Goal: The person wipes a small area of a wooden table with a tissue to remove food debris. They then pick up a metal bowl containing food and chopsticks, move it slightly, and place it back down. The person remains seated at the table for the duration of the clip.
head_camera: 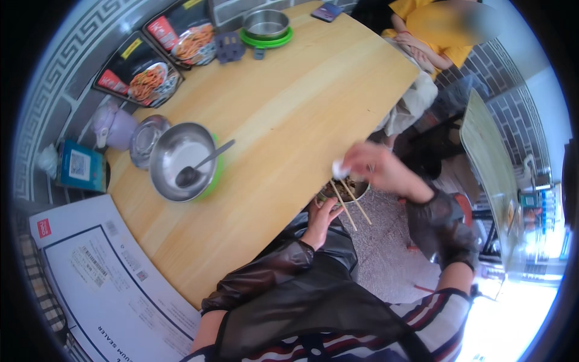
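Note:
My left hand [320,221] steadies a metal bowl [362,192] from its near left side, just off the table's edge. Inside the bowl is dark, chopped-looking food [346,186]. A pair of wooden chopsticks [345,207] leans over the rim, the ends pointing towards me. Above the bowl's far side, my right hand [377,165] pinches a small white wad [340,169], perhaps tissue; motion blurs both. On the table to the left, a larger steel bowl [181,149] with a green outside holds a dark spoon [190,174].
The wooden table [271,126] carries a lilac cup [116,126], a clear lid [147,138], a code stand [81,165], food packets [144,77], a steel bowl on a green base [266,27] and a phone [326,12]. A large box [113,280] lies front left. A person in yellow [429,50] sits opposite.

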Tool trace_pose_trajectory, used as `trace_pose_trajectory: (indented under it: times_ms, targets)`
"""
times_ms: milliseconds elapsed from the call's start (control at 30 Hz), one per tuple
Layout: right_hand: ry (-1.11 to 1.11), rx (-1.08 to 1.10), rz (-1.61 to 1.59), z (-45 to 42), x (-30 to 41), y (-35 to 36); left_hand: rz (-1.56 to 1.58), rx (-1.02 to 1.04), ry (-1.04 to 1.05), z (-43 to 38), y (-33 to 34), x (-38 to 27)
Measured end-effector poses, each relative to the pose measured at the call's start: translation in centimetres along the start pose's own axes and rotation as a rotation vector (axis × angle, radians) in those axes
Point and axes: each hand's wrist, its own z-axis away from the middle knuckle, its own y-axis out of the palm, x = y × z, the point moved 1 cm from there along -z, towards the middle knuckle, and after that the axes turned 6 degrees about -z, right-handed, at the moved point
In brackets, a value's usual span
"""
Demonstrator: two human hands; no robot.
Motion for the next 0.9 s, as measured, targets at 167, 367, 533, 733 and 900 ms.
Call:
trace_pose_trajectory:
  times_ms: [167, 367, 533, 733, 900]
  targets:
    - [0.250, -0.481, 0.310, 0.1, -10.3, -9.0, -0.045, 0.004, -0.050, 0.2, 0.2, 0.5]
    - [-0.014, -0.365, 0.339, -0.2, -9.0, -4.4, -0.083, -0.014, -0.011, 0.2, 0.2, 0.7]
    - [0.012, 0.060, 0.040, 2.4, -1.2, 0.5, -0.076, -0.010, 0.022, 0.9, 0.4, 0.1]
    - [-0.055, -0.170, 0.007, -9.3, -4.1, 2.5, -0.024, -0.010, -0.047, 2.0, 0.8, 0.1]
    - [-0.351, -0.085, 0.024, -16.9, -6.0, 6.0, 0.002, -0.037, -0.047, 3.0, 0.5, -0.6]
